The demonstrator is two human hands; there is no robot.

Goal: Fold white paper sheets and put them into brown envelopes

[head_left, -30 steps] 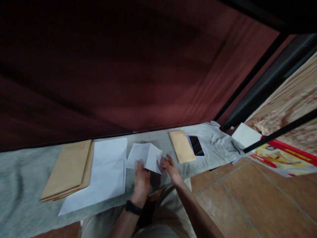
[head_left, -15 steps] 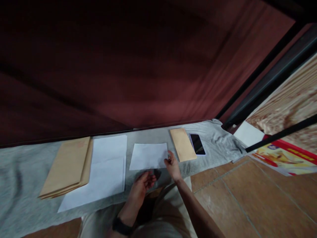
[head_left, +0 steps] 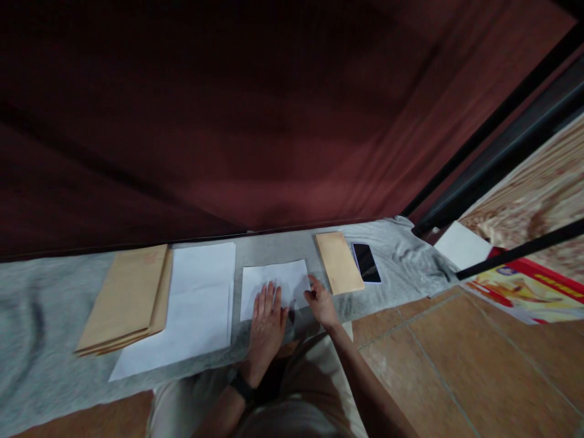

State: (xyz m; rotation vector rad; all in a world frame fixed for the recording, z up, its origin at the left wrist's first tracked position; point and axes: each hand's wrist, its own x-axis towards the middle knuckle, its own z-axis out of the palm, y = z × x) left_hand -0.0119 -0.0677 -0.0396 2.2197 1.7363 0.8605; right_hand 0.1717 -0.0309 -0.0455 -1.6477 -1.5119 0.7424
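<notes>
A small white sheet of paper (head_left: 294,277), perhaps folded, lies on the grey cloth in front of me. My left hand (head_left: 268,322) rests palm down on its lower left part, fingers stretched out and pointing away from me. At the sheet's right edge, my right hand (head_left: 322,301) has its thumb and fingers closed on the paper. A small dark shape by my left thumb is too unclear to name. Just right of my right hand sits a brown envelope (head_left: 340,263), with a phone (head_left: 366,263) beside it.
Larger white sheets (head_left: 201,298) lie to the left, partly under a stack of brown envelopes (head_left: 123,292). The grey cloth (head_left: 41,316) covers a long narrow surface against dark red fabric (head_left: 255,152). Black bars and a red and yellow box (head_left: 529,283) stand at right above the tiled floor.
My left hand has moved up from below the sheet and now lies flat on it. The sheet has turned slightly. My right hand stays at its right edge.
</notes>
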